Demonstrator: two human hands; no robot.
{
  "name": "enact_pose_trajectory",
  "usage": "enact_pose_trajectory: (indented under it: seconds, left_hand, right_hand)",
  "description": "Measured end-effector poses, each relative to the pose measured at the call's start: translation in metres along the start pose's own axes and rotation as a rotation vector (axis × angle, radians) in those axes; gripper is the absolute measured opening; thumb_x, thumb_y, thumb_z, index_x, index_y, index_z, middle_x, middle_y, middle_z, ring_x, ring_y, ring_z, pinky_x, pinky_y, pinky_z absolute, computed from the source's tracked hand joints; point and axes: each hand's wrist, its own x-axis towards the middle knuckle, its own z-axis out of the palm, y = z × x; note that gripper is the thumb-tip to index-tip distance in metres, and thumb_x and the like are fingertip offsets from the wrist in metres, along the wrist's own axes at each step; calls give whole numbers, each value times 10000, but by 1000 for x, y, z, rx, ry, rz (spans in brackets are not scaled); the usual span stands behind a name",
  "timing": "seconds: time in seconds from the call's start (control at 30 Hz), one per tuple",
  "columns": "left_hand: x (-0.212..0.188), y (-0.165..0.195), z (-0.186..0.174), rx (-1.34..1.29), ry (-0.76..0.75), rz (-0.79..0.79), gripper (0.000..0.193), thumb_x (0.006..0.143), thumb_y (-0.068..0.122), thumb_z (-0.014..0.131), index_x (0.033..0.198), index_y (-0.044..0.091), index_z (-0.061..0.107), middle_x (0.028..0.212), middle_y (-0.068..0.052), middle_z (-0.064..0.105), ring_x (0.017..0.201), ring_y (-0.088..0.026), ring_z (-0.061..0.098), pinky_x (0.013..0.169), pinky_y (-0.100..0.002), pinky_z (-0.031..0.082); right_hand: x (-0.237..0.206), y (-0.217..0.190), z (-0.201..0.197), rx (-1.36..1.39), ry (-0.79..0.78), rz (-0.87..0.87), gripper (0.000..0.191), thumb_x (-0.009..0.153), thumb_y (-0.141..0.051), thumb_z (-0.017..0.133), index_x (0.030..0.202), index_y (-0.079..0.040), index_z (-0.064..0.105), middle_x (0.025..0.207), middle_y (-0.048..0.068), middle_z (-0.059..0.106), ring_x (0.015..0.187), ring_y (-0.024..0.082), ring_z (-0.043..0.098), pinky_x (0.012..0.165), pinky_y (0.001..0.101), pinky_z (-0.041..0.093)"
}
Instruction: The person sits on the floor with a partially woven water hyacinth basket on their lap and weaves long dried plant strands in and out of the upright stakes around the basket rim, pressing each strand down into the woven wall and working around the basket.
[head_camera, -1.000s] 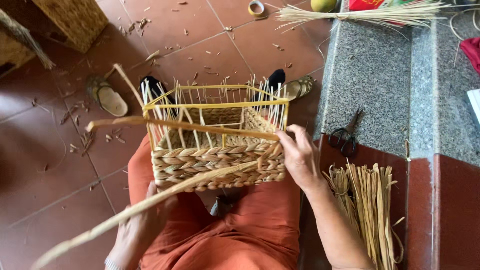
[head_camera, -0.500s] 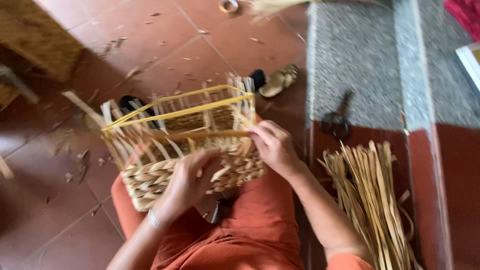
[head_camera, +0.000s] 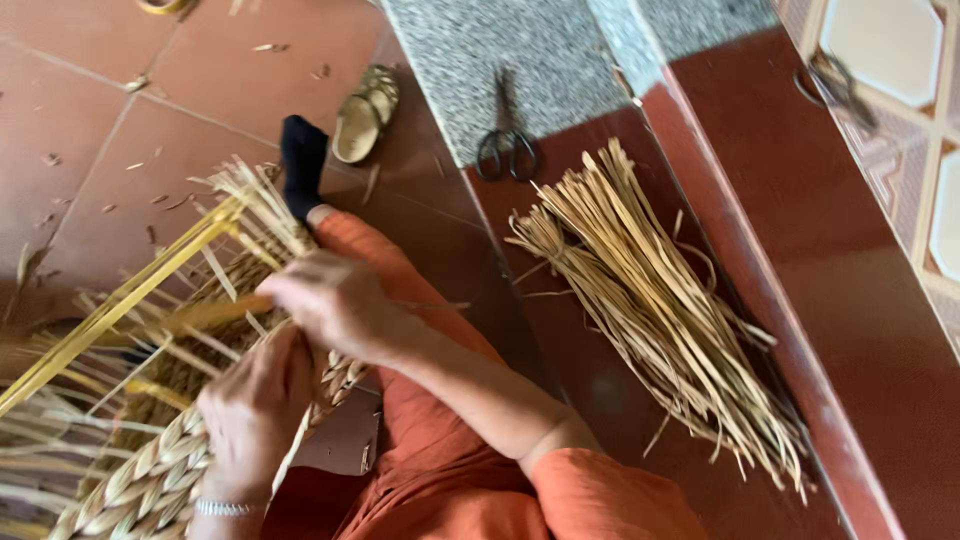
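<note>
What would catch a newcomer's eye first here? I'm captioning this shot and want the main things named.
Both hands meet at lower left on a half-woven straw basket: the left hand grips its braided wall, the right hand sits just above on the upright strands. To the right, a loose bundle of straw strips lies on the red step, with scissors on the grey stone above it.

Scissors (head_camera: 507, 150) behind straw bundle (head_camera: 655, 310)
</note>
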Motion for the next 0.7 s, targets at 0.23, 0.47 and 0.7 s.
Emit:
enact_pose_trajectory:
  seconds: [0.23, 0.47, 0.7]
  left_hand:
    - [-1, 14, -27, 652, 59, 50, 223, 876, 302, 803, 970, 110, 739, 1113, -55, 637, 1007, -239, 562, 880, -419, 472]
    - [-12, -6, -26, 761, -17, 109, 106, 964, 256, 743, 921, 172, 693, 1014, -33, 682, 949, -188, 613, 995, -443, 513]
    - [-69, -35, 6, 479, -109, 36, 127, 996, 203, 718, 1060, 95, 703, 916, -76, 691, 816, -174, 650, 837, -379, 556]
  right_hand:
    - [-9, 22, 0, -196, -289, -97, 224, 785, -49, 730, 1005, -89, 743, 953, 45, 610, 985, 242, 576, 902, 377, 519]
    - [-17, 28, 4, -173, -256, -144, 208, 883, -46, 733, 1091, -58, 734, 1007, 22, 596, 979, 202, 549, 908, 342, 498]
    - [-2, 12, -20, -173, -276, -158, 231, 863, -21, 743, 1086, -82, 741, 1009, 34, 648, 1022, 237, 588, 951, 357, 526]
